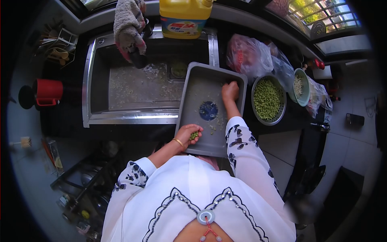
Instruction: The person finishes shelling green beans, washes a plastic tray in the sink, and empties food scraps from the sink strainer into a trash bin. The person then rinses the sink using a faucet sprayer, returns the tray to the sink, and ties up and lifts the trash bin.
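Note:
A grey rectangular basin (201,86) sits partly over the sink's right side, tilted a little. A blue round patch (208,111) shows in its bottom, with small pale green scraps around it. My left hand (189,136) is closed around small green beans (194,135) at the basin's near left edge. Inside the basin, by its right wall, my right hand (230,92) has its fingers curled in; what they hold, if anything, is hidden. To the right stands a grey colander (285,105) filled with similar green beans.
The sink (137,99) has scraps over its floor. Behind it are a yellow jug (185,18) and a grey cloth (128,26) hung over the faucet. Plastic bags (252,56) and a pale green bowl (305,94) stand right; a red mug (49,92) stands left.

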`<act>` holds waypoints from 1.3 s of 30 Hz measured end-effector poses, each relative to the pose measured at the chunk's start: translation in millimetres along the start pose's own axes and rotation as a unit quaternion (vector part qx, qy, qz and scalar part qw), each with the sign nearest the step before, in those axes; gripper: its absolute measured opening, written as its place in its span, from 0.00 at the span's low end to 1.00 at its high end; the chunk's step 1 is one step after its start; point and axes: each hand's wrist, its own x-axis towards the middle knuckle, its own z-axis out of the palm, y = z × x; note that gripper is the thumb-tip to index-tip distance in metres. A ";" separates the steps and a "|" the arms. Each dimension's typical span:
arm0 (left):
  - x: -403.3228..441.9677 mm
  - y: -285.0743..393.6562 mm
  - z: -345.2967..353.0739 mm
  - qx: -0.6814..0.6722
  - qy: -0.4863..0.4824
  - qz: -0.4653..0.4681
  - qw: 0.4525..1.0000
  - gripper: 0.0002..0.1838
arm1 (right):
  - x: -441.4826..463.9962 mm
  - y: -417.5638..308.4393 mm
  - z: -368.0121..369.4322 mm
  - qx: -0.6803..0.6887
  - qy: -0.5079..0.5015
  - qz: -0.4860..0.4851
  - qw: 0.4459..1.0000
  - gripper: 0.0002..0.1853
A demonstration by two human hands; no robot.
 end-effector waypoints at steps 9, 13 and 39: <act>-1.5 2.5 1.8 -0.011 -0.016 0.005 1.000 0.15 | -85.1 -12.8 -54.9 0.271 -0.237 -0.071 0.930 0.10; -1.1 4.1 2.9 -0.039 0.007 -0.006 0.999 0.18 | -147.4 -3.6 -96.4 0.289 -0.370 -0.110 0.876 0.07; -0.2 -3.7 -2.6 -0.001 0.003 0.003 1.000 0.13 | -70.2 -12.8 -83.7 -0.262 -0.282 -0.417 0.823 0.08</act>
